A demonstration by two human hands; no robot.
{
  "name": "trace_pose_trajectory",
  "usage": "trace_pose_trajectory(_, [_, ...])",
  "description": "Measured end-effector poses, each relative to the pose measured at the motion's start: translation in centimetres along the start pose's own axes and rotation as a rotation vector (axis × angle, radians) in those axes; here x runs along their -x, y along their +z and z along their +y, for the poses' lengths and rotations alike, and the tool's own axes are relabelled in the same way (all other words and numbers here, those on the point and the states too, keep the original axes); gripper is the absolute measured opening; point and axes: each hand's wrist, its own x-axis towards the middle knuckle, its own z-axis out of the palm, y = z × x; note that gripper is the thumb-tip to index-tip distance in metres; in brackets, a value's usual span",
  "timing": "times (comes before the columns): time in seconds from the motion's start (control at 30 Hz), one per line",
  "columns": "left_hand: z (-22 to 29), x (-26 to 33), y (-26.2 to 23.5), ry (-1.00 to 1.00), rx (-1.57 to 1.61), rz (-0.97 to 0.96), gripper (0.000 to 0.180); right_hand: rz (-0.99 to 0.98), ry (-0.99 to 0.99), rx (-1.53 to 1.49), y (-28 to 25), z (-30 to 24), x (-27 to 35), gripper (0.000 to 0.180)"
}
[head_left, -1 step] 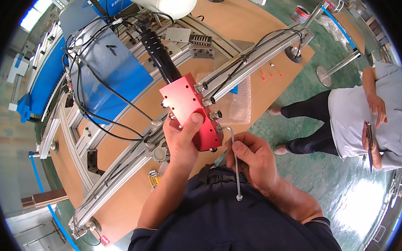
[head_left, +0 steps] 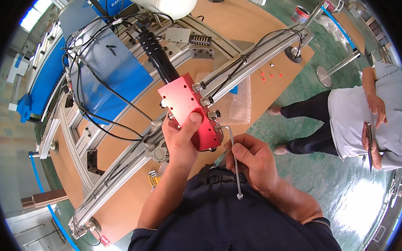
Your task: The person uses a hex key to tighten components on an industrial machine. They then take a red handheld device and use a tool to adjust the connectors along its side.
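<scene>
A red metal block (head_left: 184, 103) with small holes and several metal fittings along its right side is gripped by my left hand (head_left: 182, 136), thumb across its face. A black cylindrical lens-like tube (head_left: 159, 57) extends from its far end. Between the thumb and fingers of my right hand (head_left: 252, 159) is a bent hex key (head_left: 236, 163). Its short bent end meets the block's right side near the lower corner; whether it sits inside a screw there is hidden. The long arm hangs down toward my dark shirt, a ball-like tip at its end.
An aluminium profile frame (head_left: 254, 62) stands on the brown tabletop (head_left: 276, 84). Black cables loop over a blue-grey box (head_left: 108, 70) at left. Bubble wrap (head_left: 243, 105) and small red pieces (head_left: 272, 75) lie beyond the block. A person (head_left: 356, 115) stands at right holding a dark flat device.
The red block has shifted very slightly left with my left hand. The hex key's bent end stays at the block's side.
</scene>
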Motion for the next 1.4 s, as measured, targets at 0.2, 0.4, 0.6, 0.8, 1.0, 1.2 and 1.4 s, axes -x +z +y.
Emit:
trace_pose_trajectory(0.2, [1.2,-0.3,0.8,0.06,-0.02,0.047,0.039,-0.157,0.183,-0.291,-0.6,0.2,1.8,0.034])
trace_pose_trajectory(0.4, [2.1,-1.0,0.5,0.122,0.047,0.026,0.04,-0.343,0.329,-0.072,-1.4,-0.7,3.5,0.04])
trace_pose_trajectory(0.6, [2.1,-1.3,-1.0,0.19,0.008,0.117,0.042,-0.319,0.201,0.158,-0.4,-1.1,3.5,0.034])
trace_pose_trajectory(0.8, [2.1,-0.9,-1.1,0.236,0.012,0.123,0.043,-0.398,0.391,-0.09,-0.7,-1.1,2.9,0.029])
trace_pose_trajectory(1.0, [2.5,-0.9,-1.6,0.212,0.056,0.083,0.045,-0.361,0.201,0.273,0.0,-0.6,2.6,0.024])
trace_pose_trajectory(1.2, [2.2,-1.0,-4.3,-0.149,0.329,-0.029,0.049,-0.12,-0.38,0.87,-1.9,0.2,-0.4,0.024])
trace_pose_trajectory(1.4, [3.6,-0.1,-2.6,-0.473,0.235,-0.3,0.05,-0.008,-0.178,0.326,-5.5,-3.0,-5.0,0.02])
